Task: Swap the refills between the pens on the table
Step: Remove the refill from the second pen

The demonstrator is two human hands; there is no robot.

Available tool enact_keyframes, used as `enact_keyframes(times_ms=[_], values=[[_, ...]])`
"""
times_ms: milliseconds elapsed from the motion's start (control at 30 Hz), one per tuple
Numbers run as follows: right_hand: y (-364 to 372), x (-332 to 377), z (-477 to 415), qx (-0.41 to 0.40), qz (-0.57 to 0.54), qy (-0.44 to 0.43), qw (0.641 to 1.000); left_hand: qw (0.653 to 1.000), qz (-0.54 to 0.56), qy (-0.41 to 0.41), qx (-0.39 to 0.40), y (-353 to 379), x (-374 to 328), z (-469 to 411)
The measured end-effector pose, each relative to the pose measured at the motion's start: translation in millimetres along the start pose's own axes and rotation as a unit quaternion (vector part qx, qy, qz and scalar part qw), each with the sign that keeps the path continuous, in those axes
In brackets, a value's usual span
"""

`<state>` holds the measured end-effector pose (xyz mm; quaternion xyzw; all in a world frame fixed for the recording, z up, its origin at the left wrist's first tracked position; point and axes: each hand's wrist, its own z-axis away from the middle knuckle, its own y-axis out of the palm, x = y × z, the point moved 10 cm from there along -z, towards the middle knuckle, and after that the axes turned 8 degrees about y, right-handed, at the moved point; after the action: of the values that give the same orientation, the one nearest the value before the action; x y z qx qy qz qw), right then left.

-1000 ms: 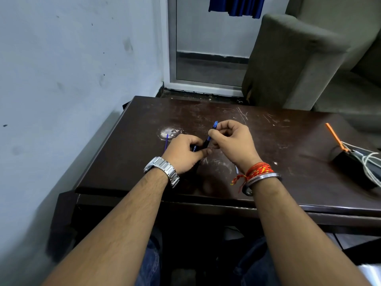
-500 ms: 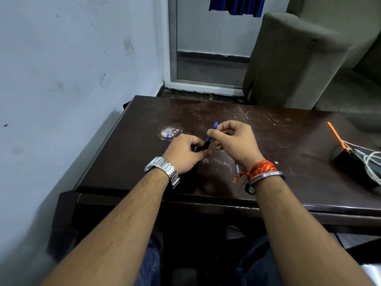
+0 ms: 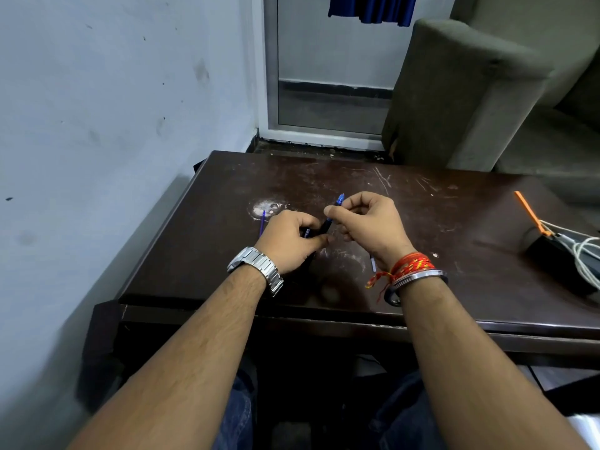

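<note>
Over the middle of the dark brown table (image 3: 422, 228), both hands hold one blue and black pen (image 3: 326, 226). My left hand (image 3: 290, 241) grips its dark lower barrel. My right hand (image 3: 370, 222) pinches the blue upper part, whose tip (image 3: 340, 199) sticks out past the fingers. A thin blue refill (image 3: 261, 224) lies on the table just left of my left hand. Another slim pen part (image 3: 373, 264) lies under my right wrist, mostly hidden.
A black box with an orange strip (image 3: 527, 209) and white cables (image 3: 584, 254) sits at the table's right edge. A blue-grey wall runs along the left. A grey sofa (image 3: 470, 92) stands behind the table, beside a doorway.
My right hand has drawn slightly to the right with the blue upper part, so more of the pen shows between the hands. The left hand has stayed put.
</note>
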<state>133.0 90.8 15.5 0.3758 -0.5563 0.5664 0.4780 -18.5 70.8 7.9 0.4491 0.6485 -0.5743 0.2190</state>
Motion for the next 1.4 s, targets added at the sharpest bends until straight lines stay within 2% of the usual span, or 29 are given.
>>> enact_keyframes(times_ms=[200,400,1133,1300,1400], values=[[2,8,6,0.015,-0.101,-0.002,0.995,1.000,0.026,-0.002,-0.015,-3,-2,-1],[-2,9,10,-0.023,-0.081,-0.017,0.996,1.000,0.022,-0.005,-0.018,-5,-1,1],[9,11,12,-0.009,-0.138,-0.013,0.990,0.999,0.036,-0.008,-0.020,-4,0,-1],[3,14,16,-0.035,-0.137,-0.034,0.989,0.999,0.024,0.002,-0.031,-6,-2,0],[6,11,13,-0.032,-0.138,-0.014,0.990,0.999,0.033,-0.009,-0.040,-7,0,0]])
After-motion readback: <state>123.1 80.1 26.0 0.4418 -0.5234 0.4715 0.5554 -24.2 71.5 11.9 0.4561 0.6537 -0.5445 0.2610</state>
